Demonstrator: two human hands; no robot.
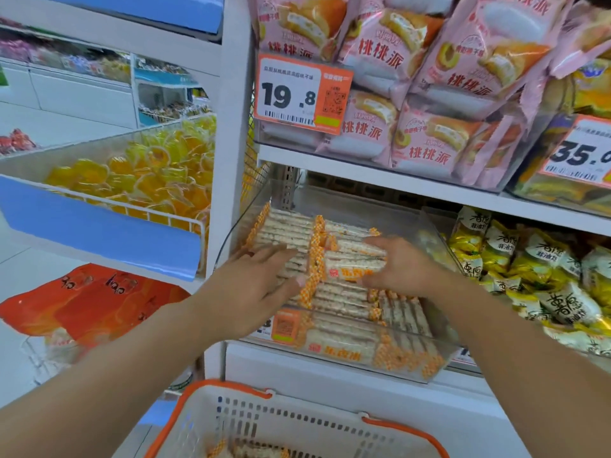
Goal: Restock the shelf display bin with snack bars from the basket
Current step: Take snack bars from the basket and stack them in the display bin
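Note:
The clear shelf display bin (433,233) on the middle shelf holds rows of white snack bars (344,305) with orange checkered ends. Both my hands reach into it. My left hand (261,285) lies with straight fingers on the left row, its thumb against the orange ends of a bundle of bars. My right hand (401,269) grips that bundle (350,264) from the right, fingers over the top and thumb in front. Below, the white basket (299,421) with an orange rim shows a few more bars (251,452) at its bottom.
Pink cake packs (426,127) fill the shelf above, behind a 19.8 price tag (302,94). Yellow snack bags (542,279) sit right of the bin. To the left are a white upright (231,127), yellow jelly cups (148,180) and orange bags (99,302).

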